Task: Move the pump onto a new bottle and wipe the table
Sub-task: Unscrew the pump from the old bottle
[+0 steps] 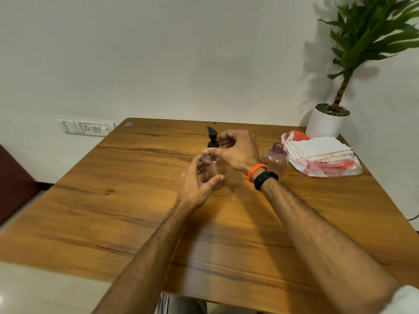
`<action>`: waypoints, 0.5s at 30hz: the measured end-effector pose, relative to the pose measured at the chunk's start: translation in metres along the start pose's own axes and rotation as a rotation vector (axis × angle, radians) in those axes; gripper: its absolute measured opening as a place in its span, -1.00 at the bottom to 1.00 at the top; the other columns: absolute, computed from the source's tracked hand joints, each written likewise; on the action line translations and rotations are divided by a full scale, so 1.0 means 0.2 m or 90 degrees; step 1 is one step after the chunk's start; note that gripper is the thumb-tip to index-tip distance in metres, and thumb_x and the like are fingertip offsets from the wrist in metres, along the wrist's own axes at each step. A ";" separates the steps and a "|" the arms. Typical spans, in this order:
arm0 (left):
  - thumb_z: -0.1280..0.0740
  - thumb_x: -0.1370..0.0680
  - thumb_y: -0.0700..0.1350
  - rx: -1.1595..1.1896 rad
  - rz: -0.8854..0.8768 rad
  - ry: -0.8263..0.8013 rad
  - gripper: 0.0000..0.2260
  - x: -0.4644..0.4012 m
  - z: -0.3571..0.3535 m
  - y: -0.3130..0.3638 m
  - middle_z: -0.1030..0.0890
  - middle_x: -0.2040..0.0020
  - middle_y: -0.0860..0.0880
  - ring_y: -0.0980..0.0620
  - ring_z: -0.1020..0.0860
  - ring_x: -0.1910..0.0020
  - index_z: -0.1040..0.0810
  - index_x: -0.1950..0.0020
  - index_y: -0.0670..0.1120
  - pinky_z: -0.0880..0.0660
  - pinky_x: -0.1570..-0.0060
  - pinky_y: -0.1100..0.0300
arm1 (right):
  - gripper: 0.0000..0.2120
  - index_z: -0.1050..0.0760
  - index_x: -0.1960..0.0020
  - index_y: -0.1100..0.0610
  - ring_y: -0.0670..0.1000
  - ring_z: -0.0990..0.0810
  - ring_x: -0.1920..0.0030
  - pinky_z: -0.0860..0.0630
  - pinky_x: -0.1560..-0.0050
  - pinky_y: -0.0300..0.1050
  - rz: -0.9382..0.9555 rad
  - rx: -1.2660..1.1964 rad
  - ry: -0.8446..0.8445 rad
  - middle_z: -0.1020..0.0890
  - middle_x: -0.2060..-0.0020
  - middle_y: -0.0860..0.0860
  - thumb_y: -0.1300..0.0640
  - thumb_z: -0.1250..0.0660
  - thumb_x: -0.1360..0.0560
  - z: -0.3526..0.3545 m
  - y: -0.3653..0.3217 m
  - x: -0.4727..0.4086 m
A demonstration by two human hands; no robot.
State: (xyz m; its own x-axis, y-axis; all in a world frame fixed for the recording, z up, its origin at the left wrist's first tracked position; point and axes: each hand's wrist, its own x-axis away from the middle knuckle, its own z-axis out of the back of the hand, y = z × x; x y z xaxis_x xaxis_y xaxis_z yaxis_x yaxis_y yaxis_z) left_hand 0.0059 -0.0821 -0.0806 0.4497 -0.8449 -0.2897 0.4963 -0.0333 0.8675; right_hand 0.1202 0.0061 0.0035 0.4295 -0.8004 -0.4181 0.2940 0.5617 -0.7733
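Here, smooth black pump (212,136) atop rounded translucent pink bottle (213,169).

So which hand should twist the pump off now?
The right hand: its fingers already curl at the pump collar, while the left hand steadies the bottle below.

clear pink bottle (213,169) upright, black pump (212,137) on top — second, open bottle (275,160) beside

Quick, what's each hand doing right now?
Left hand: fingers curled round the pump bottle, holding it.
Right hand: at the black pump, fingers curled by its collar; looks like gripping it.
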 end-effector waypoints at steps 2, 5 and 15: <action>-0.53 -0.33 0.15 0.005 0.002 0.000 -0.32 -0.01 -0.01 -0.01 -0.56 -0.20 0.12 0.28 -0.52 -0.08 -0.33 -0.38 0.18 -0.51 0.04 0.39 | -0.72 -0.52 0.30 -0.15 -0.43 -0.54 0.35 -0.44 0.36 -0.54 0.007 -0.004 -0.009 -0.58 0.40 -0.27 -0.07 -0.62 -0.16 0.01 0.00 -0.01; -0.53 -0.34 0.15 0.004 -0.002 0.003 -0.32 -0.01 -0.02 -0.01 -0.56 -0.21 0.12 0.22 -0.52 -0.11 -0.32 -0.39 0.17 -0.45 0.06 0.42 | -0.73 -0.59 0.25 -0.11 -0.36 -0.56 0.37 -0.47 0.34 -0.49 0.006 -0.019 -0.020 -0.61 0.36 -0.24 -0.07 -0.63 -0.15 0.01 0.01 -0.01; -0.51 -0.35 0.18 -0.003 -0.002 0.004 -0.30 0.00 -0.02 0.00 -0.51 -0.18 0.20 0.36 -0.48 -0.01 -0.28 -0.42 0.22 -0.32 0.23 0.59 | -0.67 -0.64 -0.08 0.07 -0.22 -0.48 0.30 -0.49 0.22 -0.30 0.024 -0.014 -0.156 -0.67 0.18 -0.11 0.04 -0.54 -0.34 0.07 0.02 -0.03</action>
State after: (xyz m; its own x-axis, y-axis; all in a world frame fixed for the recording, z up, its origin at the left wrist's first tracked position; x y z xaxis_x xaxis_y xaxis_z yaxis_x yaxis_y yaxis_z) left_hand 0.0098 -0.0808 -0.0818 0.4526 -0.8415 -0.2949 0.5011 -0.0335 0.8647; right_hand 0.1302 0.0158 0.0089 0.6352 -0.7026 -0.3207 0.2560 0.5834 -0.7708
